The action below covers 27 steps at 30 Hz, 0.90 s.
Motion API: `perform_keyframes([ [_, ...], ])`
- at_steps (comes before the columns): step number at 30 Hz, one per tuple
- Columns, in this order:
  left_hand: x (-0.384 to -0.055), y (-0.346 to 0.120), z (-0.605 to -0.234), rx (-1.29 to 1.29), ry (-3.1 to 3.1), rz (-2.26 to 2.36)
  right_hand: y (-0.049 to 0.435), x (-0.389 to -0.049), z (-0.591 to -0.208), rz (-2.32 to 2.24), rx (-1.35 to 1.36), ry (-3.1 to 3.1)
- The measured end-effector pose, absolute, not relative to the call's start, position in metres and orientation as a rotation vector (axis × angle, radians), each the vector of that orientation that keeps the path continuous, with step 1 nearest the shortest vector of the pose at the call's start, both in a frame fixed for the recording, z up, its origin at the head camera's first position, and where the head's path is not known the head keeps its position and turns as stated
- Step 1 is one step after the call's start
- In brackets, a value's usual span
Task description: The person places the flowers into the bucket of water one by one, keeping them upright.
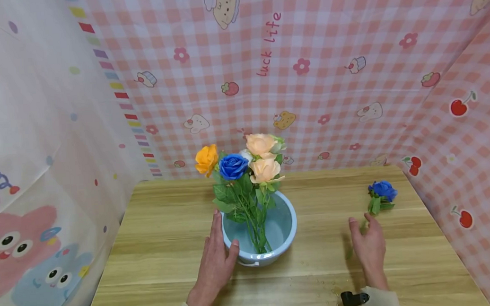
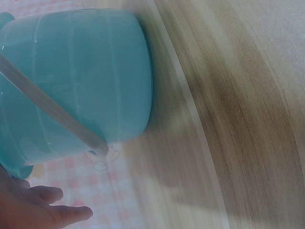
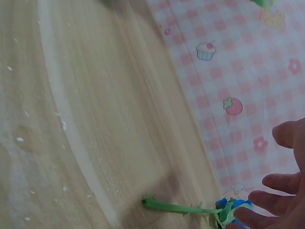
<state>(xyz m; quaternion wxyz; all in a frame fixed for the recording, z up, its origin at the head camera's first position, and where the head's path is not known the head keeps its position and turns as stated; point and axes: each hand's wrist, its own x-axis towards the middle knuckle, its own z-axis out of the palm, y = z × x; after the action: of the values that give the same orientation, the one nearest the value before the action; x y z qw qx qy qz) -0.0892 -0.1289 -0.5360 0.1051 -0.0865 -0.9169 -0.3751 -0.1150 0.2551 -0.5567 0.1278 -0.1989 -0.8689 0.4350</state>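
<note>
A light blue bucket (image 1: pixel 281 231) stands mid-table with several artificial roses in it: an orange rose (image 1: pixel 207 159), a blue rose (image 1: pixel 232 166) and peach roses (image 1: pixel 263 157). My left hand (image 1: pixel 215 257) lies flat against the bucket's left side, fingers straight, thumb on its wall. In the left wrist view the bucket (image 2: pixel 76 81) and its pale handle (image 2: pixel 52 114) fill the upper left, with my fingers (image 2: pixel 43 202) below. A loose blue rose (image 1: pixel 383 190) lies at the right. My right hand (image 1: pixel 368 245) hovers relaxed over its green stem (image 3: pixel 176 207), gripping nothing.
The wooden table (image 1: pixel 157 235) is walled in by a pink checked cloth (image 1: pixel 333 71) behind and to the right, and a pale cartoon cloth (image 1: pixel 25 187) to the left. Small water drops (image 1: pixel 318 280) dot the wood near the front edge.
</note>
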Motion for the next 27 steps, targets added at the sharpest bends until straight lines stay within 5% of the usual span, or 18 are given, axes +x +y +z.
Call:
perform_keyframes([
  [27, -0.089, -0.130, -0.536, -0.259, -2.697, -1.112, 0.289, -0.136, -0.573, 1.414, -0.837, -2.503],
])
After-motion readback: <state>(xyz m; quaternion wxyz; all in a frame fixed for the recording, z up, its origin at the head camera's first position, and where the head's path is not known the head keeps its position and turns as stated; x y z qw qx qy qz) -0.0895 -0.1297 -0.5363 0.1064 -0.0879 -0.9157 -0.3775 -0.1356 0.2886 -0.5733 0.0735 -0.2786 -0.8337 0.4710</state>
